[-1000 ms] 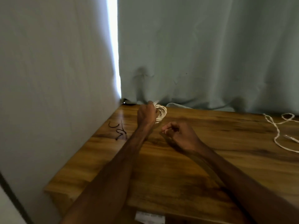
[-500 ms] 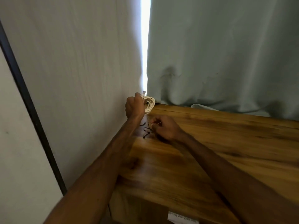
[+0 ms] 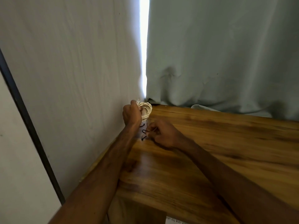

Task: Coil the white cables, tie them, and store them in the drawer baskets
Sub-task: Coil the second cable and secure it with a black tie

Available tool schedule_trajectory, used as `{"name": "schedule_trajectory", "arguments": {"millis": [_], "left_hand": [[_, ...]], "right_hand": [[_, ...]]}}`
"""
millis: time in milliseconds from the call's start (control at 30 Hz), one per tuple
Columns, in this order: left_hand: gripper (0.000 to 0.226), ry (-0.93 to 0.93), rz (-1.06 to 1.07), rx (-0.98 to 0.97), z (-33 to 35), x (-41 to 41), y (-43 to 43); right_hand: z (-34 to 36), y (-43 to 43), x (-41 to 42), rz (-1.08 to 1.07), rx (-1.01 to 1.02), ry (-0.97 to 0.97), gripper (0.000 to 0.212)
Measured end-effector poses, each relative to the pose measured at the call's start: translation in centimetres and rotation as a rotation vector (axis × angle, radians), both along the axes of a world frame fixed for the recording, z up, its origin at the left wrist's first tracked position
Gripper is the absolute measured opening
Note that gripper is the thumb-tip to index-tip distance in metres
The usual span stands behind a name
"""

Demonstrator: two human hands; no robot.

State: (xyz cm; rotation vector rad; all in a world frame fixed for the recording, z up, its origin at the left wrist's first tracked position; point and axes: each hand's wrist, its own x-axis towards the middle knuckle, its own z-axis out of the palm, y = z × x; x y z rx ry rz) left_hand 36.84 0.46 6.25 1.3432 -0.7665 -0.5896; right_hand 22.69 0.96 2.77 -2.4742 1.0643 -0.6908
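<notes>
Wooden counter (image 3: 210, 151) in a curtained corner. The coiled white cable (image 3: 146, 110) is held just above the counter's far-left corner, its loops upright and clenched in the left hand (image 3: 131, 114). Directly below lies a black tie (image 3: 144, 131). The right hand (image 3: 161, 133) is nearer to it, and its fingers (image 3: 151, 129) appear to pinch the tie's end.
</notes>
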Motion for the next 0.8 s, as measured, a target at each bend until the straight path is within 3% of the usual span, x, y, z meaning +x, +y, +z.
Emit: {"name": "schedule_trajectory", "arguments": {"millis": [233,367,600,800], "left_hand": [[0.038,-0.120,-0.113,0.050,-0.7,-0.9,-0.1],[0.043,-0.124,-0.226,0.099,-0.4,-3.6,-0.1],[0.039,-0.321,-0.353,0.104,-0.5,-11.3,-1.0],[0.042,-0.295,-0.352,0.128,0.1,-16.9,-3.9]], "right_hand": [[0.7,1.7,-4.2,-0.218,-0.144,-0.032,0.010],[3.0,2.3,-9.6,-0.303,-0.005,-0.186,0.005],[3.5,2.8,-16.2,-0.219,0.233,-0.681,0.013],[3.5,2.2,-18.9,-0.323,0.258,-0.805,0.016]]}}
